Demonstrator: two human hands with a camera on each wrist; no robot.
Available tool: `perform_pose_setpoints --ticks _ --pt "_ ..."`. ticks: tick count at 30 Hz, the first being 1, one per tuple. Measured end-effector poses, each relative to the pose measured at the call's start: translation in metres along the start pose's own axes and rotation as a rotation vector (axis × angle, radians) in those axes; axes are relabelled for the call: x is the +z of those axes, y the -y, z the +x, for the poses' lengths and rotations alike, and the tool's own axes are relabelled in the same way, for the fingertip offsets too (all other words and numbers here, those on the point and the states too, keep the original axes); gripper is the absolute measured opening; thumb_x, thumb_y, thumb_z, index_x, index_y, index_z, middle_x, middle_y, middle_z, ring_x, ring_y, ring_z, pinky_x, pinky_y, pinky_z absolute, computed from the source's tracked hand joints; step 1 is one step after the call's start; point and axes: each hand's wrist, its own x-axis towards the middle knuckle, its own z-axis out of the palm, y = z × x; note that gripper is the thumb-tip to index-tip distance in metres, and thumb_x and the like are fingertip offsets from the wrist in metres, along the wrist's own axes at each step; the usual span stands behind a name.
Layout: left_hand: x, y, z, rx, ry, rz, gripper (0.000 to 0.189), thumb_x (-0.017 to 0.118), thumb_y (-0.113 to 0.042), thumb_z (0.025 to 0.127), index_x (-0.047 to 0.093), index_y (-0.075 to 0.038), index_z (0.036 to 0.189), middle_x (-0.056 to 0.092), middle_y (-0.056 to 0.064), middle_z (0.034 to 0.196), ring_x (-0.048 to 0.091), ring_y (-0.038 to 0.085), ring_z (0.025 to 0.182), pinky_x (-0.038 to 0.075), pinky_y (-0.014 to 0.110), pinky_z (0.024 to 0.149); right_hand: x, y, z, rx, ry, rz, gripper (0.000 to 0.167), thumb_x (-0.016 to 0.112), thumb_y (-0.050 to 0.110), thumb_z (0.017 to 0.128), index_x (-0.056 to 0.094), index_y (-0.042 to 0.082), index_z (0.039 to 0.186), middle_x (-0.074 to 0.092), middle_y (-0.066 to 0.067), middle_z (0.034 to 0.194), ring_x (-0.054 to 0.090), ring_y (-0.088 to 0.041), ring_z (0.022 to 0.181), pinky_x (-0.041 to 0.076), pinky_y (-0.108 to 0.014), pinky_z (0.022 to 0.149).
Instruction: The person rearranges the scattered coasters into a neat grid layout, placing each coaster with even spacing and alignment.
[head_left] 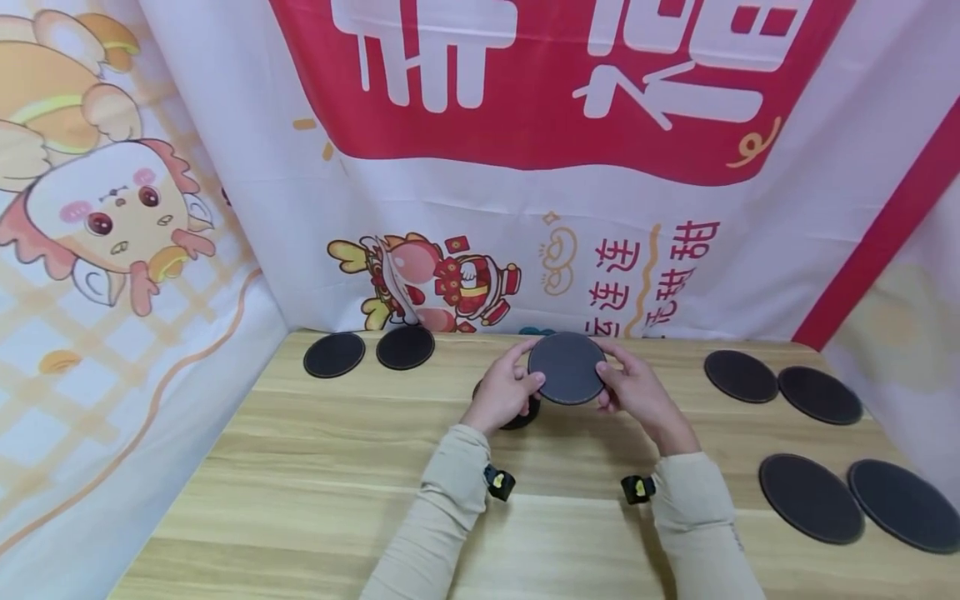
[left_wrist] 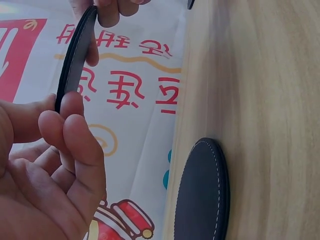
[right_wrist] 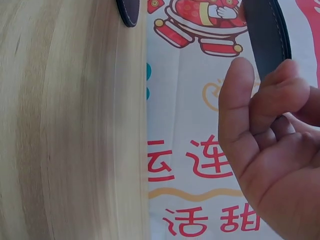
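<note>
A round black coaster (head_left: 566,368) with a stitched edge is held up between both hands above the table, its flat face toward the head camera. My left hand (head_left: 504,390) pinches its left rim between thumb and fingers; the right hand (head_left: 637,392) pinches the opposite rim. In the left wrist view the coaster (left_wrist: 75,60) appears nearly edge-on. From the right wrist, part of the coaster (right_wrist: 267,37) shows above the curled fingers (right_wrist: 235,90). Beneath the left hand lies another black coaster (head_left: 522,415) on the table, partly hidden by that hand.
Two black coasters (head_left: 334,355) lie at the table's back left. To the right are several more, two farther back (head_left: 741,376) and two larger-looking ones nearer (head_left: 812,498). A printed white and red cloth (head_left: 450,192) hangs behind the wooden table (head_left: 300,492).
</note>
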Motion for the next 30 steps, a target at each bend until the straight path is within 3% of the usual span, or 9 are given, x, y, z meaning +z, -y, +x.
perform_pose_setpoints --ticks 7,12,17,23,30 --pt "-0.002 -0.001 -0.001 0.010 -0.062 0.006 0.057 0.063 -0.007 0.100 0.046 -0.020 0.153 0.067 0.019 0.077 0.046 0.015 0.044 0.045 0.026 0.047 -0.001 0.003 0.002 0.000 0.064 0.026 0.049 0.046 0.005 0.107 0.034 0.005 0.155 0.057 -0.013 0.065 0.054 -0.012 0.052 0.059 -0.037 0.059" --pt "-0.001 0.000 -0.001 0.016 -0.089 0.002 0.056 0.065 -0.008 0.099 0.049 -0.022 0.151 0.067 0.026 0.081 0.045 0.014 0.043 0.046 0.026 0.047 0.000 0.002 0.002 0.018 0.082 0.026 0.055 0.045 0.003 0.106 0.027 0.007 0.158 0.059 -0.015 0.067 0.055 -0.012 0.053 0.058 -0.038 0.059" --pt "0.002 0.003 0.000 0.004 -0.122 -0.024 0.054 0.067 -0.009 0.098 0.053 -0.019 0.149 0.066 0.028 0.081 0.044 0.014 0.042 0.045 0.026 0.046 0.001 -0.001 0.003 0.030 0.059 0.038 0.055 0.044 0.002 0.106 0.028 0.008 0.158 0.059 -0.015 0.066 0.055 -0.012 0.051 0.059 -0.038 0.058" --pt "0.010 0.005 0.001 -0.033 -0.176 -0.052 0.047 0.070 -0.010 0.096 0.059 -0.013 0.141 0.069 0.020 0.079 0.046 0.013 0.041 0.043 0.024 0.044 0.000 -0.006 0.005 0.054 0.025 0.046 0.052 0.044 0.002 0.106 0.032 0.008 0.157 0.058 -0.012 0.064 0.054 -0.012 0.050 0.058 -0.034 0.057" --pt "0.016 0.014 0.004 -0.083 -0.119 -0.039 0.045 0.069 -0.012 0.097 0.058 -0.010 0.140 0.069 0.024 0.084 0.047 0.013 0.042 0.043 0.025 0.044 -0.005 -0.013 0.004 0.121 0.007 0.025 0.053 0.043 0.005 0.108 0.026 0.001 0.158 0.058 -0.010 0.065 0.054 -0.012 0.050 0.057 -0.037 0.058"
